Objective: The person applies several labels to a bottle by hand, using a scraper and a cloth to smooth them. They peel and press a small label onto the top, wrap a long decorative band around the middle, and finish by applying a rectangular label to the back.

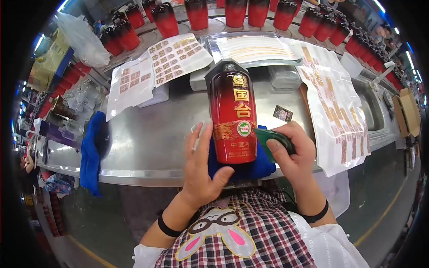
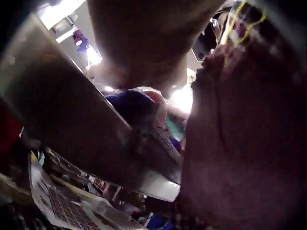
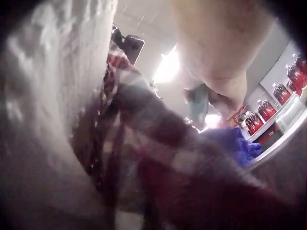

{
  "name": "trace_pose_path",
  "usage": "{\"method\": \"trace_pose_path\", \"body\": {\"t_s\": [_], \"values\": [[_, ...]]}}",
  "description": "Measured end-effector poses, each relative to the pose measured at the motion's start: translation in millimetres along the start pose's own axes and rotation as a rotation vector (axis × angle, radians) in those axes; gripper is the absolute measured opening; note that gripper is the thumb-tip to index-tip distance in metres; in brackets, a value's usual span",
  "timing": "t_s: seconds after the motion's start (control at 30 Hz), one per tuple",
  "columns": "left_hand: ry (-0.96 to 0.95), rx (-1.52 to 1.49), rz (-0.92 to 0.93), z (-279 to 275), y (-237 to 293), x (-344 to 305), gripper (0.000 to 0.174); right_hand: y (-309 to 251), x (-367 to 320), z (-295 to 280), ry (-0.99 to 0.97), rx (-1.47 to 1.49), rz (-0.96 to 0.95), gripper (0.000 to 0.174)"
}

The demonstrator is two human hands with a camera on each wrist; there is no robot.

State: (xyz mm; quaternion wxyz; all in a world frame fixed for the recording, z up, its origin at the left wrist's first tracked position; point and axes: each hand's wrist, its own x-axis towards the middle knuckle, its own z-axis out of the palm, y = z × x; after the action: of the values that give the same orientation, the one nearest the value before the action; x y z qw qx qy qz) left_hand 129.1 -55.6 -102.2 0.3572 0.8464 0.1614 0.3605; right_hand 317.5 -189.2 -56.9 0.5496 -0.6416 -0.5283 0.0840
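Observation:
A red-and-black bottle (image 1: 232,102) with gold lettering lies on its back, neck pointing away, its lower end over a folded blue cloth (image 1: 263,165). Along the bottle's left side my left hand (image 1: 200,172) rests with extended fingers, the thumb by the base. My right hand (image 1: 297,154) pinches a flat green scraper (image 1: 266,139) between thumb and fingers. Its edge meets the bottle's right side, level with a patterned band (image 1: 225,131) bearing a round green-and-white emblem. In the right wrist view, the scraper (image 3: 197,103) shows blurred beneath the hand.
Sticker sheets (image 1: 181,58) lie at the back left, and another long sheet (image 1: 335,107) at the right. A metal tray (image 1: 214,42) holds white strips. A small dark sticker (image 1: 282,113) sits right of the bottle. Beyond stands a row of similar bottles (image 1: 198,15); a blue cloth (image 1: 91,152) hangs over the left edge.

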Motion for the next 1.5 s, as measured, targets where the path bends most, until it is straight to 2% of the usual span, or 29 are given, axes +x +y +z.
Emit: {"method": "trace_pose_path", "body": {"t_s": [0.03,0.07,0.17,0.37,0.47,0.57,0.6,0.7,0.8,0.9,1.17,1.37,1.5], "values": [[0.009,-0.178,-0.073,2.5,-2.5,-2.3,0.083,-2.1,1.1,-1.5,0.022,-0.101,-0.113,0.02],[0.004,-0.141,-0.089,1.2,-4.3,-2.0,0.079,-5.4,2.1,1.2,0.009,-0.091,-0.172,0.024],[-0.014,-0.321,-0.194,6.8,6.5,10.8,0.073,-6.5,0.2,4.5,-0.015,-0.086,-0.173,0.023],[-0.033,-0.441,-0.27,5.2,1.7,10.8,0.076,-2.4,-4.3,1.2,0.015,-0.126,-0.183,0.028],[-0.021,-0.497,-0.306,6.3,-4.1,9.4,0.078,-2.0,2.1,-5.2,-0.074,-0.264,-0.431,0.034],[-0.055,-0.391,-0.238,4.5,-2.3,10.7,0.077,-6.1,0.5,-9.4,-0.199,-0.25,-0.491,0.038],[-0.06,-0.406,-0.245,4.1,-2.9,11.1,0.077,-7.1,-1.0,-14.2,-0.266,-0.22,-0.453,0.039],[-0.074,-0.49,-0.278,2.6,-3.9,11.9,0.078,-2.9,-0.9,-16.3,-0.267,-0.1,-0.403,0.038],[-0.093,-0.582,-0.305,-2.0,1.8,17.2,0.082,-6.0,-4.9,-14.6,-0.185,-0.039,-0.237,0.035],[-0.113,-0.547,-0.32,-5.1,11.6,21.7,0.085,-3.9,-5.4,-10.8,-0.16,-0.054,-0.186,0.032],[-0.142,-0.64,-0.427,-10.9,8.4,24.1,0.086,-3.8,-5.0,-8.7,-0.147,-0.061,-0.157,0.025],[-0.161,-0.525,-0.369,-12.9,8.6,25.8,0.085,-3.0,-5.5,-8.3,-0.137,-0.046,-0.132,0.023],[-0.173,-0.586,-0.394,-14.5,4.6,25.4,0.088,-3.4,-4.0,-9.3,-0.142,-0.021,-0.109,0.021]]}}
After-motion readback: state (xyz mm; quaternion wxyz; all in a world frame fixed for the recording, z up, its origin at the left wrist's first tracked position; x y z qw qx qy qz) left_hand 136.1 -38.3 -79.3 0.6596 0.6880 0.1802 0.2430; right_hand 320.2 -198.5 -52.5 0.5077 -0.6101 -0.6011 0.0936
